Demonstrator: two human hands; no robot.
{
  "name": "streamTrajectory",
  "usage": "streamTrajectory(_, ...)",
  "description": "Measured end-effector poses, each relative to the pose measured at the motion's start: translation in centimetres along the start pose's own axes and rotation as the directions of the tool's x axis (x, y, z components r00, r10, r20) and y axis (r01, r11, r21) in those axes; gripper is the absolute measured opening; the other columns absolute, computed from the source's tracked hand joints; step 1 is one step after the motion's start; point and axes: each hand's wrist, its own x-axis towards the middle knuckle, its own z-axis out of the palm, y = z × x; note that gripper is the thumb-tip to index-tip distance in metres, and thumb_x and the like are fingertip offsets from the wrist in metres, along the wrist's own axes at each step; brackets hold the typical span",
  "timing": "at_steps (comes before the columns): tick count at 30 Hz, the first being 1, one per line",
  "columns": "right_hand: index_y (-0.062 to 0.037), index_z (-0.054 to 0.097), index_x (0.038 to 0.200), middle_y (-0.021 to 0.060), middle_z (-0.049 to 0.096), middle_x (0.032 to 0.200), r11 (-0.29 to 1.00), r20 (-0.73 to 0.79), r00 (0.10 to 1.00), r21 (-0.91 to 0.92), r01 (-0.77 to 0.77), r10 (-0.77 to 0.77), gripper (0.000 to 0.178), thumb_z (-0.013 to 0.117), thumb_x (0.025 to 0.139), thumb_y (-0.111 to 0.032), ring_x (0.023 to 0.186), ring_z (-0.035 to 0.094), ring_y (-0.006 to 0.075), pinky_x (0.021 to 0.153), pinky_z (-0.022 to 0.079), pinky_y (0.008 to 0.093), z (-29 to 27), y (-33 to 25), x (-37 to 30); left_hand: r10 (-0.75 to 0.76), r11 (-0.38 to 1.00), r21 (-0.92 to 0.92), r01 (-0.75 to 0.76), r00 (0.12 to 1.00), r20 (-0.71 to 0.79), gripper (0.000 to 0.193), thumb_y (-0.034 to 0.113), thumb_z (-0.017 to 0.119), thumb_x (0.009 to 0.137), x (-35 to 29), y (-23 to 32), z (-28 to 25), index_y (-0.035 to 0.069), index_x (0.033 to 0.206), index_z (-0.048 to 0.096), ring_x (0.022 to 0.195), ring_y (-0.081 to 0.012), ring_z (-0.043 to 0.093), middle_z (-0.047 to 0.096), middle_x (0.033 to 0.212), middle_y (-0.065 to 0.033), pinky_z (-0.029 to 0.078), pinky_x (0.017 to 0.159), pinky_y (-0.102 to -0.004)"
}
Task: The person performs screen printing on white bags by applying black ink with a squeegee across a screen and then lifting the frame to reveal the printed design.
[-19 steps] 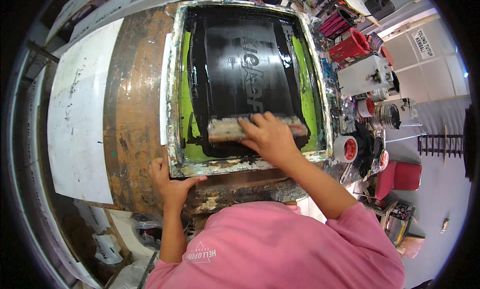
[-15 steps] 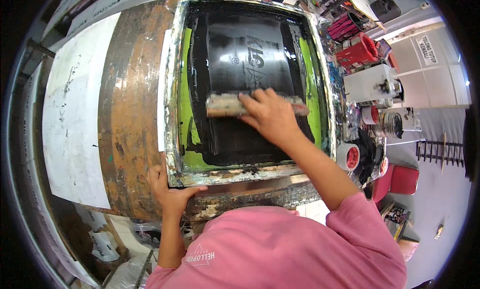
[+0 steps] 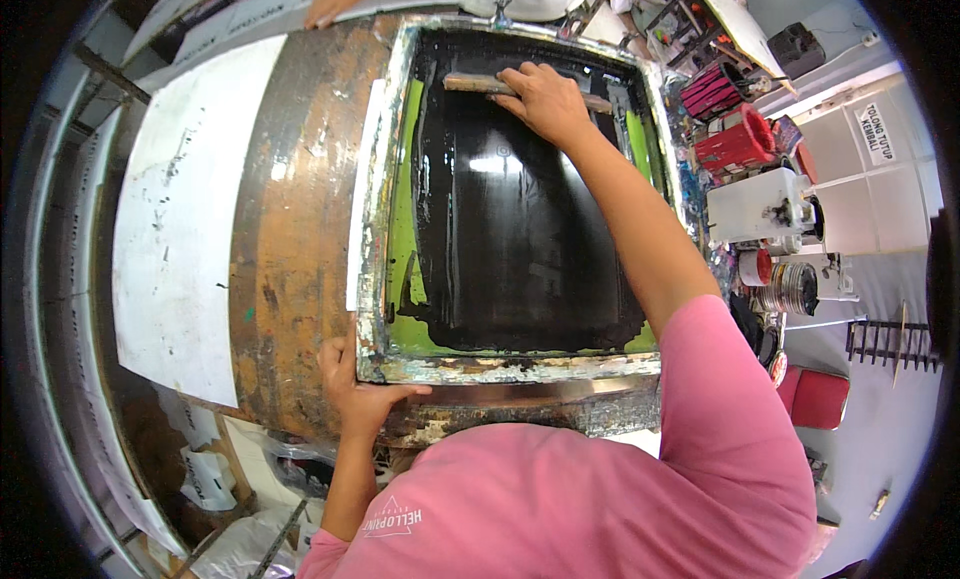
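Note:
A screen printing frame (image 3: 375,229) with a paint-crusted rim lies on the worn wooden table. Its mesh shows green strips (image 3: 403,234) at the sides and glossy black ink (image 3: 520,249) over the middle. My right hand (image 3: 548,101) is closed on a wooden-handled squeegee (image 3: 470,82), which lies crosswise near the far end of the mesh. The squeegee's lower edge is hidden. At the near left corner, my left hand (image 3: 362,391) grips the frame, thumb along its front edge and fingers at its left side.
White sheets (image 3: 190,219) cover the table's left part, beside bare stained wood (image 3: 300,229). Along the right stand a red bucket (image 3: 735,144), a white container (image 3: 755,201) and stacked round tins (image 3: 790,289). Another person's hand (image 3: 335,1) rests at the far left edge.
My right hand has pushed the squeegee from mid-screen to the far end. Black ink now covers most of the printed design. Another person's arm has come in at the top; my left hand stays put.

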Motion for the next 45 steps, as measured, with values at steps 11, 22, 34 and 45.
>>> streamTrajectory(11,-0.0127,0.073,0.117,0.0196,0.073,0.098,0.946,0.452,0.891,0.269,-0.18,0.041,0.039,0.067,0.102,-0.049,0.094,0.072,0.0437,0.083,0.056,0.0555,-16.4,-12.1,-17.9,0.171,0.985,0.01,-0.171,0.979,-0.113,0.121,0.046,0.107,0.046,0.0,-0.5,0.9,0.005,0.15,0.063,0.097,-0.0306,0.059,0.07,0.1,-0.0101,0.046,0.093,-0.0455)
streamTrajectory(22,-0.0087,0.068,0.117,0.0117,0.064,0.103,0.996,-0.282,0.958,-0.054,-0.072,0.054,0.042,0.075,0.09,-0.039,0.104,0.061,0.0301,0.101,0.041,0.0559,-27.2,-18.3,-20.4,0.088,0.767,-0.585,-0.263,0.946,-0.311,0.103,0.03,0.094,0.086,4.0,10.3,-2.9,-0.001,0.166,0.036,0.134,-0.0254,0.056,0.054,0.152,-0.0155,0.045,0.115,-0.04)
streamTrajectory(34,-0.0006,0.069,0.086,0.0175,0.07,0.073,0.999,-0.413,0.91,-0.011,-0.046,0.037,0.047,0.056,0.101,-0.043,0.07,0.066,0.0343,0.088,0.046,0.0483,-36.7,-13.4,-8.3,0.033,0.695,0.687,-0.21,0.965,0.262,0.122,0.095,0.048,0.086,1.6,5.2,4.7,0.015,0.175,0.023,0.167,-0.0471,0.002,0.008,0.178,-0.0315,-0.015,0.12,-0.0797)
streamTrajectory(45,-0.0024,0.07,0.074,0.0084,0.061,0.061,0.959,-0.154,0.949,-0.019,-0.282,0.275,0.056,0.051,0.107,-0.044,0.058,0.057,0.0235,0.084,0.051,0.0456,-40.0,-14.0,-5.1,0.279,0.855,0.407,-0.321,0.947,0.16,0.096,0.062,0.08,0.089,4.6,10.3,4.2,-0.003,0.154,0.055,0.159,-0.0419,0.037,0.054,0.162,-0.0197,0.003,0.128,-0.0743)
